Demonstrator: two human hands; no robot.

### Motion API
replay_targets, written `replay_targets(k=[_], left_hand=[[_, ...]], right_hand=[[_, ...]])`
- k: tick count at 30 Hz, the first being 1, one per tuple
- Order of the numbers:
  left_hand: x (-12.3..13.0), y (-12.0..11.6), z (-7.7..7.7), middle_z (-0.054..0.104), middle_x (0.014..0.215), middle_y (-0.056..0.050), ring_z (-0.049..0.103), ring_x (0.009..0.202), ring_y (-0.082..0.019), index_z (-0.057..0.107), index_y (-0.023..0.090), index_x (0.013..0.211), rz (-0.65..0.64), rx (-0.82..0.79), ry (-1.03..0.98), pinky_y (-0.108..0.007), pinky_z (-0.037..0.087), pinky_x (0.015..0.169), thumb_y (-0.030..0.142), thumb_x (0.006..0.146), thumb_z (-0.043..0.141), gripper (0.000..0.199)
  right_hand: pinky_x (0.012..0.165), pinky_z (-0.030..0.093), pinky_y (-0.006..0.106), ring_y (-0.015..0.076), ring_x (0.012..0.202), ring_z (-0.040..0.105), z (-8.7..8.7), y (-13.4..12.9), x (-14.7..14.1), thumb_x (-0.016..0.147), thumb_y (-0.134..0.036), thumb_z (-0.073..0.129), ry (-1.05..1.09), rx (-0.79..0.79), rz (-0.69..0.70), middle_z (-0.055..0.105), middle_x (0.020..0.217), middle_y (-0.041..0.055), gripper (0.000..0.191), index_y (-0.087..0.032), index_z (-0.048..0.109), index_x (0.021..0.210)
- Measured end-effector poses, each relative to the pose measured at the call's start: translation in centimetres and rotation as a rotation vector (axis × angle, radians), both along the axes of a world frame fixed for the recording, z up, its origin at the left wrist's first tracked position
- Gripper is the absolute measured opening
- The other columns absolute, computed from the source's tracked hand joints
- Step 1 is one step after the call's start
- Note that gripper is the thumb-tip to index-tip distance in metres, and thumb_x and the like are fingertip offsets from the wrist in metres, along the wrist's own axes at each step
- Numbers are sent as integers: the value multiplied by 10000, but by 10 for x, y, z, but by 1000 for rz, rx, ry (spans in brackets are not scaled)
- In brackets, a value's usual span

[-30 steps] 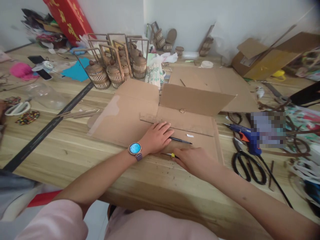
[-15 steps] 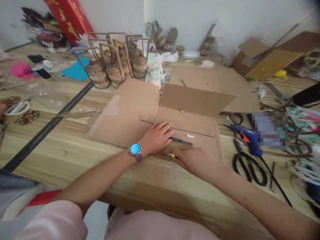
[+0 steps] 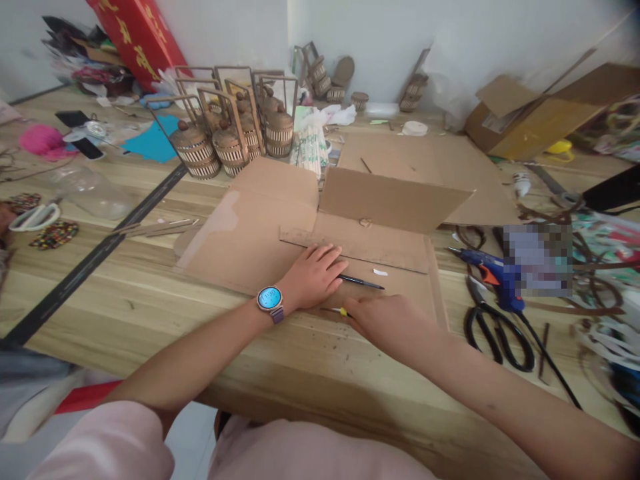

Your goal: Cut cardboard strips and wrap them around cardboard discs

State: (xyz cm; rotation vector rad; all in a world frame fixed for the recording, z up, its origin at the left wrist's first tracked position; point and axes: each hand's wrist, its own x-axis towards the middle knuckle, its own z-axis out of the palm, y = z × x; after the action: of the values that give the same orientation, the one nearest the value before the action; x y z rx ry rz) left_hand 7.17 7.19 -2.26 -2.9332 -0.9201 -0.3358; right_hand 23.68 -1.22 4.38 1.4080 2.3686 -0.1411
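Observation:
My left hand (image 3: 314, 275) lies flat with its fingers apart on a cardboard sheet (image 3: 250, 243). Its fingertips reach the edge of a loose cardboard strip (image 3: 360, 251). A black pen (image 3: 367, 283) rests on the sheet, one end against or under that hand. My right hand (image 3: 383, 322) is closed around a utility knife (image 3: 343, 311), of which only a yellow end and a thin blade show. The blade points left, at the sheet's near edge, just below my left hand. The rest of the knife is hidden in my fingers.
Black scissors (image 3: 495, 327) and a blue glue gun (image 3: 493, 267) lie to the right. Small lidded bamboo baskets (image 3: 233, 143) stand behind the sheet. An upright cardboard flap (image 3: 395, 200) and an open carton (image 3: 550, 120) are farther back. White scissors (image 3: 35, 218) lie at far left.
My right hand has shifted very slightly left with the knife. My left hand and the cardboard stay in place.

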Motion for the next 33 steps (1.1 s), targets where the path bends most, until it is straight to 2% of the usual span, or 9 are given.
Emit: replay_targets(k=[5,11,15,21,27,33], left_hand=[[-1,0,-2,492,1476,-140,419,1372,-294,561,157,1324,-3,7,-7,-476,321,1138,336,1010,404,394],[-1,1,-4,488,1478,-151,421,1367,-310,553,151,1339,-22,33,-8,-489,334,1123,352,1011,398,416],[-2,1,-4,491,1477,-148,423,1364,-307,559,150,1335,-21,33,-16,-486,338,1120,346,1012,390,414],[-4,1,-3,487,1484,-139,417,1373,-303,547,153,1356,-34,17,-9,-486,326,1130,346,1010,398,423],[-5,1,-2,479,1491,-136,408,1381,-303,539,155,1366,-31,-2,3,-490,323,1134,341,1012,395,425],[-5,0,0,464,1501,-147,396,1390,-308,528,146,1376,-35,-30,13,-500,317,1136,337,1014,393,431]], right_hand=[[511,423,233,186,612,693,1,2,-6,895,-104,512,-44,-10,7,729,725,93,167,-154,671,905],[509,460,253,213,648,713,12,8,-15,772,56,521,-106,-82,35,738,731,75,285,-157,699,834],[529,481,252,221,679,724,16,10,-18,741,53,576,-131,-110,43,737,726,75,271,-143,705,876],[497,471,236,212,636,727,8,9,-13,739,49,565,-117,-97,71,737,723,70,283,-153,698,886],[443,435,241,210,575,707,7,7,-8,726,65,535,-106,-82,90,695,615,50,264,-152,682,758],[436,413,246,213,586,709,7,7,-5,713,88,506,-109,-78,98,711,662,56,300,-150,671,791]])
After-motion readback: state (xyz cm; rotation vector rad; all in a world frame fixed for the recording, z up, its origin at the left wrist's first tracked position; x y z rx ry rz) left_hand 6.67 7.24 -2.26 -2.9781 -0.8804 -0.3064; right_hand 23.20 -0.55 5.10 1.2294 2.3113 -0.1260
